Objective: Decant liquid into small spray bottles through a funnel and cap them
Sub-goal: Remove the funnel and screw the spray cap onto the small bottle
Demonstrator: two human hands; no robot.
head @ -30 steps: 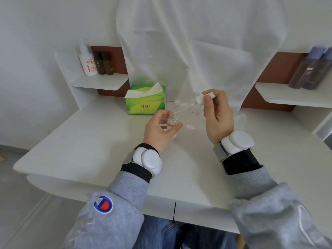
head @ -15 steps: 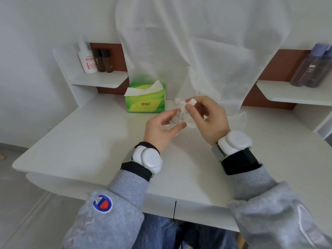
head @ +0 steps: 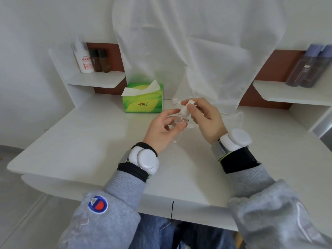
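Spray bottle [head: 177,121] near the tissue box [head: 143,103] is gripped by the left hand [head: 161,132] so the right hand [head: 206,121], pinching the cap [head: 186,108], can probably seat it.

Home dressing-table nook: white desk [head: 89,133], side shelves [head: 100,80] with toiletry bottles [head: 85,60], tissue box [head: 143,101].

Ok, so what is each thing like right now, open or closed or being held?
small spray bottle, gripped by the left hand, top covered by the spray cap
spray cap, pinched by the right hand, on the bottle's neck; tightness unclear
second small bottle, standing behind, uncapped
tissue box, open, one tissue sticking out
brown bottles on the left shelf, capped
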